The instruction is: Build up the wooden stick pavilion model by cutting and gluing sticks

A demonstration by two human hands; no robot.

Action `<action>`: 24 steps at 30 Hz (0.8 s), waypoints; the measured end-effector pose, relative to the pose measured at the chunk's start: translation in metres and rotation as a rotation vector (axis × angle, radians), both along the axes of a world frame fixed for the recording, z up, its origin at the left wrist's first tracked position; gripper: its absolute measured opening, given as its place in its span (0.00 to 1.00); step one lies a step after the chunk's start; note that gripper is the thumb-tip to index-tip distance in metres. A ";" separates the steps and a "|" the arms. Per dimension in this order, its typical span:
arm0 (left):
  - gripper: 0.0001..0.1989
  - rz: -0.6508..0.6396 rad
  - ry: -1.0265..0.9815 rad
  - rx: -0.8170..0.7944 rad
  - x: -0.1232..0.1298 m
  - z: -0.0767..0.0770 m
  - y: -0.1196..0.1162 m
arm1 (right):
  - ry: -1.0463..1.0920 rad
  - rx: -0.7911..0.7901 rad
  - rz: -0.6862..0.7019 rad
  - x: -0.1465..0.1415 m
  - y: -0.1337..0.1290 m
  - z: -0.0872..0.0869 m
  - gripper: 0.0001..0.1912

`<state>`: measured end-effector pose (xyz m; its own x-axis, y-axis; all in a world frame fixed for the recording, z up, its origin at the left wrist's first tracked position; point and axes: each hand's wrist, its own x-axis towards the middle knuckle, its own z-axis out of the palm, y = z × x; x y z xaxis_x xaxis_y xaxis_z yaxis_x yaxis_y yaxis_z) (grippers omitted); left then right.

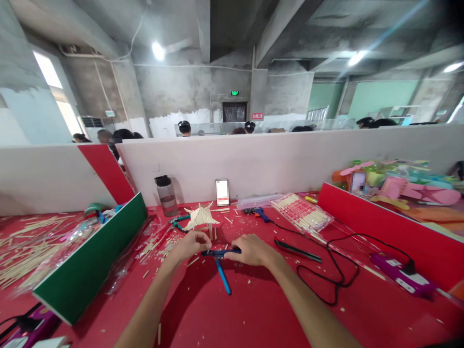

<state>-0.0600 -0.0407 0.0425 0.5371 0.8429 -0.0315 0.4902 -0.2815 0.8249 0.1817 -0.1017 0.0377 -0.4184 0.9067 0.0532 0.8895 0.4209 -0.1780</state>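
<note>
My right hand [251, 250] is closed around one end of a long, narrow dark blue tool [218, 253], held level just above the red table. At the tool's other end, the fingers of my left hand [192, 244] are pinched together; what sits between their tips is too small to make out. A blue pen-like stick [223, 277] lies beneath the tool, pointing toward me. Just behind my left hand stands a small pavilion model [201, 217] made of pale wooden sticks, with a peaked roof and thin legs. Green-handled pliers [178, 225] lie at its left.
A blue glue gun [258, 212], a pack of wooden sticks [300, 211] and a long black tool [297, 250] lie to the right, with a looping black cable and purple power strip [402, 274]. A bottle [166, 195] and phone [222, 192] stand behind. Green [94, 258] and red dividers flank the table [261, 314].
</note>
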 end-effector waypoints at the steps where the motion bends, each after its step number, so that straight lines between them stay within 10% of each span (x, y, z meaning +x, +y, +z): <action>1: 0.13 -0.004 0.011 -0.005 0.000 0.000 0.000 | -0.002 0.002 -0.002 0.000 0.000 0.000 0.34; 24: 0.08 0.099 0.054 0.039 -0.002 -0.006 0.006 | 0.024 0.070 -0.060 -0.013 0.001 -0.006 0.36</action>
<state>-0.0620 -0.0342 0.0361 0.4494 0.8930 -0.0241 0.5606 -0.2609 0.7859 0.1692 -0.1005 0.0321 -0.3610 0.9239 0.1268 0.9093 0.3789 -0.1720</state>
